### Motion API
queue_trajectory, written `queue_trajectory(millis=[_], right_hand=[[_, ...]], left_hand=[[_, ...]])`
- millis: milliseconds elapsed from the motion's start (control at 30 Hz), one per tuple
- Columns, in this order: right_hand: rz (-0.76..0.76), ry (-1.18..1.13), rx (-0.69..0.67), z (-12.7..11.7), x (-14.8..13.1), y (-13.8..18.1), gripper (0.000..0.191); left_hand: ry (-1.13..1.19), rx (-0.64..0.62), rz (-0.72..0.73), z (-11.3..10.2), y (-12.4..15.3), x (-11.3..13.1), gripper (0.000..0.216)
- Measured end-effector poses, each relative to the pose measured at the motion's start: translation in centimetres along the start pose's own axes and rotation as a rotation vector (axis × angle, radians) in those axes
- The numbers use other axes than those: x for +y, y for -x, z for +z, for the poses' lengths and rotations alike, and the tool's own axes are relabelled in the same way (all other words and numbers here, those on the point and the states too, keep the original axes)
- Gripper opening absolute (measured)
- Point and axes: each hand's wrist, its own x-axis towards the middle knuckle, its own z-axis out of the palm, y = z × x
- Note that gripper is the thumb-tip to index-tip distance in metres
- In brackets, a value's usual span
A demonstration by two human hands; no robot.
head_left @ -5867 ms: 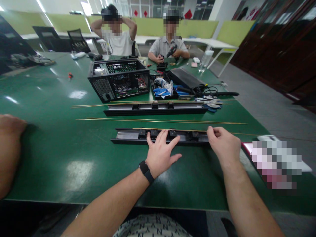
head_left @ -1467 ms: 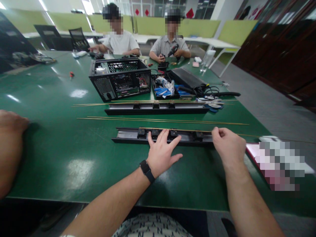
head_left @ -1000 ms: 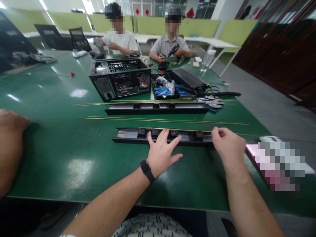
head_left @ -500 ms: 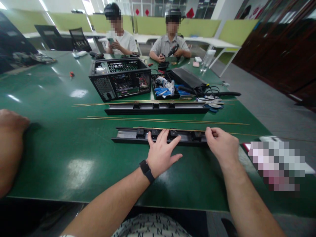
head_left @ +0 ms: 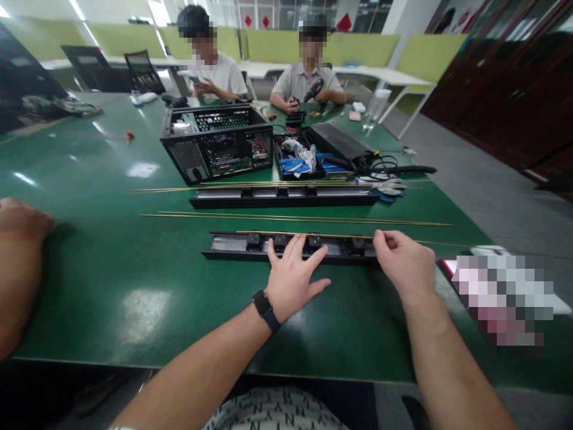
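Observation:
Across a black channel rail [head_left: 233,255] with a silvery inside and several small black blocks [head_left: 356,245], my left hand [head_left: 293,272] lies with its fingers spread. Its fingertips rest at the far side of the rail, among the blocks. My right hand [head_left: 405,260] pinches a thin brass-coloured rod [head_left: 344,236] at the rail's right end. The rod runs along the rail's far edge and sticks out well to the right of my hand. Whether my left fingertips press on the rod is hard to see.
Beyond lie loose thin rods [head_left: 286,217] and a second rail [head_left: 286,202]. Behind stand an open computer case [head_left: 215,149] and a tray with gloves [head_left: 299,161]. Another person's arm [head_left: 20,263] rests at left. Two people sit opposite, one holding a power drill [head_left: 314,89].
The rod's left tip has slid slightly to the left along the rail. Both my hands stay almost in place. The person at the back left has lowered the phone a little.

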Motion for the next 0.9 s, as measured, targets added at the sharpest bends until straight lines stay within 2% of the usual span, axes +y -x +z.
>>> queue_trajectory(millis=[133,400,633,900], right_hand=[[0.058,0.040,0.008,-0.1,0.3,-0.3,0.039],[-0.054,-0.012,-0.023,0.3,-0.5,0.3,0.041],[0.024,-0.006,0.004,0.1,-0.1,-0.1,0.040],[-0.056,-0.024,-0.041,0.3,-0.7,0.4,0.040]], left_hand=[[0.007,-0.013,-0.001,-0.1,0.0,0.0,0.066],[0.008,0.005,0.003,0.2,0.0,0.0,0.065],[0.006,-0.002,0.003,0.0,0.0,0.0,0.065],[-0.001,-0.001,0.004,0.1,0.1,0.0,0.065]])
